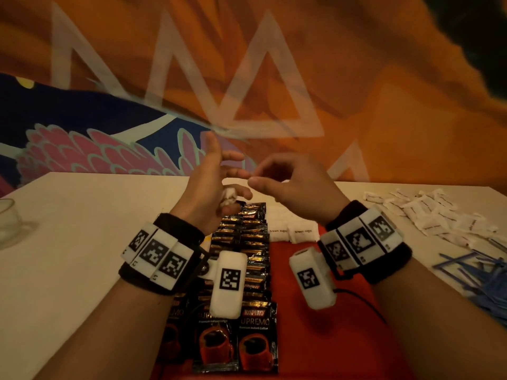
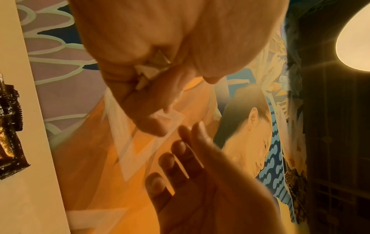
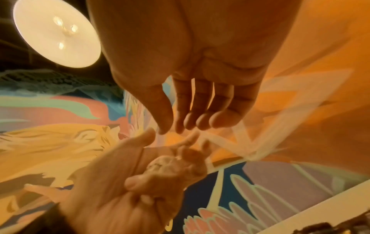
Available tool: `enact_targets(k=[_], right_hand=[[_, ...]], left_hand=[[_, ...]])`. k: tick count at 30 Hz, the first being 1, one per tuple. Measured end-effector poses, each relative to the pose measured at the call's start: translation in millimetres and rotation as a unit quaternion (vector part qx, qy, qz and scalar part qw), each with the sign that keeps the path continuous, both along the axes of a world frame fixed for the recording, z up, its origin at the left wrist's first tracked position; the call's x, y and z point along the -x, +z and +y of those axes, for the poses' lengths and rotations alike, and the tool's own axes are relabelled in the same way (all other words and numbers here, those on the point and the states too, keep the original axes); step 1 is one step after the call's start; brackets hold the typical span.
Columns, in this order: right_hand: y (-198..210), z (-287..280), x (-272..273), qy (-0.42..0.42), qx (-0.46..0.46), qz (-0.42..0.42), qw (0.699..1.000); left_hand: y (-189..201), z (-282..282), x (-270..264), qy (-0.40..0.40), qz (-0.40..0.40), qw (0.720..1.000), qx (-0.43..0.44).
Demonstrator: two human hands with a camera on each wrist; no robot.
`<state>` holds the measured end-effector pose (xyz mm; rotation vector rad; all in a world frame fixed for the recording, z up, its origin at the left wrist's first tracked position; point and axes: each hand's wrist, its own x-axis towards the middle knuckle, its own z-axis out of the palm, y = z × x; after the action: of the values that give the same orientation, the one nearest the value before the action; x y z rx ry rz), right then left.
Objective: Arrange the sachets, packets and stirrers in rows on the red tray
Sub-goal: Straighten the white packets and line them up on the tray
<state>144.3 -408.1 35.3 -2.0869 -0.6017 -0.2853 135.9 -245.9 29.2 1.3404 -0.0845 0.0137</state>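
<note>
Your left hand (image 1: pixel 212 182) is raised over the far end of the red tray (image 1: pixel 315 311), palm turned inward. Its lower fingers are curled round a small bunch of white sachets (image 1: pixel 228 199); index and thumb are splayed free. Your right hand (image 1: pixel 290 182) hangs just beside it, fingertips nearly touching the left's, thumb and index closing toward a pinch. It holds nothing I can see, though the contact is blurred.

The key relation: the bunch sits in the left palm, directly left of your right fingertips and slightly below them. So the right hand is the picker and the left the dispenser.

On the tray, two columns of Kopiko coffee packets (image 1: pixel 247 270) run along the left side, long axis toward you. Two brown sugar sachets (image 1: pixel 290 231) start a row at the far edge, right of the packets, below your hands. I'd guess the next sachet goes beside them.

The loose white sachet pile (image 1: pixel 428 215) and blue stirrers (image 1: pixel 477 278) lie on the table (image 1: pixel 68 270) to the right, nearer your right hand.
</note>
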Motion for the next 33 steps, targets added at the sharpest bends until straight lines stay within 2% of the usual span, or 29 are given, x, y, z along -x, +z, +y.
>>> enact_targets(k=[4,9,13,17,24,26,28,31,33], right_hand=[[-7,11,10,0.033,0.034,0.044,0.998],[-16,8,10,0.060,-0.032,0.058,0.996],[-16,1,3,0.013,-0.153,0.039,0.987],[-16,-6,-2,-0.013,-0.282,0.062,0.957],[-19,-7,-1,0.007,-0.229,0.105,0.968],[-20,-9,0,0.022,-0.167,0.112,0.979],[-22,-10,0,0.034,-0.144,0.116,0.982],[-21,-9,1,0.036,-0.206,0.100,0.973],[-21,-8,0,0.023,-0.256,0.082,0.963]], left_hand=[[-2,-6,4,-0.012,-0.021,0.999,-0.044],[-3,-9,3,-0.048,-0.021,0.996,-0.067],[-3,-5,3,-0.105,-0.011,0.992,-0.067],[-6,-3,0,-0.064,-0.053,0.994,-0.075],[-7,-6,-2,0.010,-0.112,0.994,0.018],[-8,-6,-3,0.020,-0.127,0.992,0.014],[-10,-5,-6,0.016,-0.140,0.989,-0.034],[-14,-4,-8,0.011,-0.161,0.978,-0.129],[-14,-5,-7,0.005,-0.151,0.982,-0.109]])
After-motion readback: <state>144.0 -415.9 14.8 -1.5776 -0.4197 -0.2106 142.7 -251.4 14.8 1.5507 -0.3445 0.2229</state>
